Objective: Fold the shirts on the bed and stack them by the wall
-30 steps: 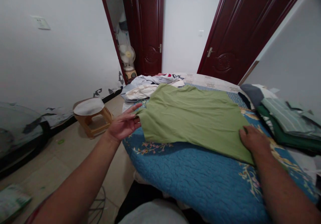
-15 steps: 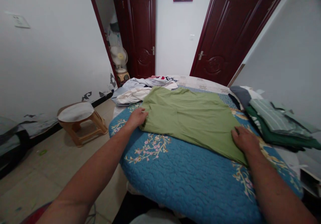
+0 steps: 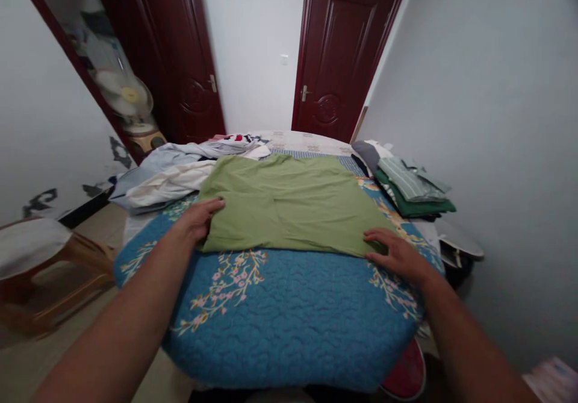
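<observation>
Your left hand (image 3: 198, 219) covers the near-left corner of the green shirt (image 3: 284, 201), fingers together; whether they pinch cloth is hidden. Your right hand (image 3: 395, 255) lies flat on its near-right corner, fingers slightly apart. The shirt lies spread with the blue quilt (image 3: 280, 321) under it

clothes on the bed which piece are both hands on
The green shirt spread flat in the middle; left hand and right hand rest on its near corners.

Two bare forearms (image 3: 135, 306), sleeves perhaps short
</observation>
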